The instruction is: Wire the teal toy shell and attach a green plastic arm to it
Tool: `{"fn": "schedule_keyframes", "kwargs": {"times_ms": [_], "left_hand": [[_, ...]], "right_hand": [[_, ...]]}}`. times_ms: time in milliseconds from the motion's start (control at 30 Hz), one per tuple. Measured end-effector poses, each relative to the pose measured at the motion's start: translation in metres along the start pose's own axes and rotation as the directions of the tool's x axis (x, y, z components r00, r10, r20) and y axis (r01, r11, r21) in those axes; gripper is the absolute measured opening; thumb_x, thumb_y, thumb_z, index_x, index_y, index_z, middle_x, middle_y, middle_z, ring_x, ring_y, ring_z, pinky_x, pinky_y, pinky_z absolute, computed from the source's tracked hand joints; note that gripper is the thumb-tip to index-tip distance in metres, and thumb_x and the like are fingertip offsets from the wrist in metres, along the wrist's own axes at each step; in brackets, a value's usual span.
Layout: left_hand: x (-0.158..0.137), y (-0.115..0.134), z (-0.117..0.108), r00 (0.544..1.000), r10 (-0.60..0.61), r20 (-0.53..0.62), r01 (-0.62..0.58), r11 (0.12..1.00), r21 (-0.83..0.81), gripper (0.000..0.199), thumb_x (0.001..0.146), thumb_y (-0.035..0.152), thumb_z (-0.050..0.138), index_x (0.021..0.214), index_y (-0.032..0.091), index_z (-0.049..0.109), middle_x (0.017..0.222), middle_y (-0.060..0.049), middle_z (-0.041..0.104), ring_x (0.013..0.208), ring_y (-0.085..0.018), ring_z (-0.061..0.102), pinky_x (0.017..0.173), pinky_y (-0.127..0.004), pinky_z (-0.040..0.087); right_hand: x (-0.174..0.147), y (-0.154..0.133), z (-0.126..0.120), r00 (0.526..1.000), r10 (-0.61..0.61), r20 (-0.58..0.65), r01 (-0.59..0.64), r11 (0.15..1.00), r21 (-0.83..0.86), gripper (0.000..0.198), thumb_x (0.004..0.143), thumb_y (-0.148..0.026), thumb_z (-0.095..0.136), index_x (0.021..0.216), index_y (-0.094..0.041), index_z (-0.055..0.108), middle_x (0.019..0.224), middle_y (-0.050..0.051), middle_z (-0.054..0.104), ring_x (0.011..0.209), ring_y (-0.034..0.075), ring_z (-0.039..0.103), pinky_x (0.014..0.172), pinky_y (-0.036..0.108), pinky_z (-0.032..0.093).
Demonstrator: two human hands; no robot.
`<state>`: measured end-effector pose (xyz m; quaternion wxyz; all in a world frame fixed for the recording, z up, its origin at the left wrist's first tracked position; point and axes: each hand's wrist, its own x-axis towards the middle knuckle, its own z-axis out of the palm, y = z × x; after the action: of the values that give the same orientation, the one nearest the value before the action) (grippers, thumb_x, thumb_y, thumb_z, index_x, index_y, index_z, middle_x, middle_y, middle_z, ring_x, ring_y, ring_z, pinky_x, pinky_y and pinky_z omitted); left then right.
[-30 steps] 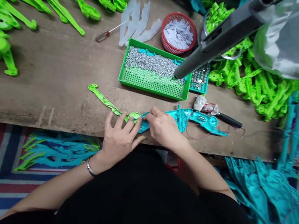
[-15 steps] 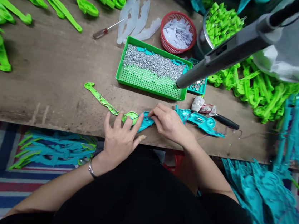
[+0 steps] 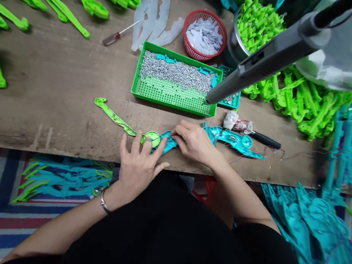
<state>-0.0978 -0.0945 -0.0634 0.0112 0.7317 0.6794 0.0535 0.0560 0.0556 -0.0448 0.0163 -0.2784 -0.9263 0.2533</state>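
Observation:
A long green plastic arm (image 3: 114, 117) with a round disc end (image 3: 151, 138) lies near the table's front edge. It meets a teal plastic piece (image 3: 166, 142) there. My left hand (image 3: 138, 165) lies flat with spread fingers pressing on the disc and the teal piece. My right hand (image 3: 193, 141) pinches the teal piece just right of the disc. A second teal shell (image 3: 232, 139) with thin red wires lies to the right of my right hand.
A green tray of small screws (image 3: 175, 81) stands behind my hands. A hanging grey power screwdriver (image 3: 261, 57) points at its right corner. A red basket (image 3: 205, 35), a screwdriver (image 3: 116, 34), a black-handled tool (image 3: 265, 139) and heaps of green parts (image 3: 297, 95) surround it. Teal parts (image 3: 313, 232) lie below.
My hands stay on the joined pieces; my right fingers shifted slightly on the teal piece. The camera view drifted a little, so everything slid left.

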Motion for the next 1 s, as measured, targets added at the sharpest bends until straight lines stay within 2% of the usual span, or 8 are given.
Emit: {"fn": "schedule_keyframes", "kwargs": {"times_ms": [167,367,467,600,833,1000], "left_hand": [[0.001,0.0,-0.002,1.0,0.019,0.025,-0.019,1.0,0.004,0.075,0.087,0.06,0.058,0.152,0.026,0.04,0.127,-0.019,0.059,0.132,-0.048,0.043,0.108,-0.072,0.025],[0.003,-0.002,-0.006,0.997,0.009,0.073,-0.007,1.0,-0.031,0.082,0.084,0.063,0.061,0.153,0.025,0.038,0.125,-0.02,0.059,0.131,-0.048,0.044,0.107,-0.072,0.025],[0.004,-0.002,-0.006,0.997,0.003,0.075,0.0,0.999,-0.042,0.082,0.083,0.063,0.061,0.153,0.026,0.037,0.124,-0.019,0.06,0.13,-0.048,0.044,0.107,-0.072,0.025],[0.004,-0.002,-0.006,0.998,0.001,0.065,0.0,1.0,-0.02,0.081,0.084,0.065,0.059,0.152,0.027,0.039,0.122,-0.019,0.06,0.129,-0.047,0.045,0.108,-0.072,0.024],[0.003,-0.002,-0.005,0.999,0.022,0.046,-0.024,0.999,0.038,0.082,0.083,0.065,0.061,0.152,0.027,0.038,0.121,-0.018,0.06,0.128,-0.046,0.046,0.108,-0.072,0.027],[0.003,-0.002,-0.005,0.999,0.02,0.034,-0.021,0.999,0.036,0.081,0.082,0.063,0.063,0.152,0.028,0.039,0.118,-0.017,0.061,0.128,-0.046,0.046,0.108,-0.071,0.028]], "right_hand": [[0.003,-0.002,0.002,1.0,-0.005,0.016,0.005,1.0,-0.027,0.02,0.092,-0.012,0.045,0.091,-0.014,0.065,0.083,0.006,0.058,0.077,0.018,0.05,0.071,0.03,0.035],[0.0,-0.007,-0.008,0.996,0.02,0.087,-0.011,0.994,-0.108,0.028,0.093,-0.011,0.041,0.092,-0.013,0.069,0.086,0.009,0.058,0.074,0.018,0.05,0.069,0.032,0.035],[-0.008,0.0,-0.013,0.998,0.06,0.033,-0.059,0.998,-0.023,0.025,0.092,-0.009,0.044,0.094,-0.012,0.068,0.09,0.01,0.06,0.081,0.019,0.055,0.074,0.03,0.04],[-0.016,0.009,-0.01,0.972,0.212,-0.106,-0.204,0.976,0.082,0.015,0.091,-0.013,0.049,0.091,-0.014,0.064,0.09,0.009,0.064,0.085,0.02,0.059,0.079,0.031,0.043],[-0.017,0.005,-0.005,0.928,0.357,-0.11,-0.351,0.934,0.072,0.013,0.088,-0.013,0.051,0.088,-0.015,0.064,0.088,0.01,0.068,0.082,0.021,0.06,0.075,0.032,0.041],[-0.019,0.005,-0.005,0.925,0.357,-0.128,-0.362,0.932,-0.012,0.013,0.085,-0.014,0.052,0.085,-0.016,0.065,0.085,0.009,0.069,0.08,0.022,0.057,0.074,0.033,0.037]]}}
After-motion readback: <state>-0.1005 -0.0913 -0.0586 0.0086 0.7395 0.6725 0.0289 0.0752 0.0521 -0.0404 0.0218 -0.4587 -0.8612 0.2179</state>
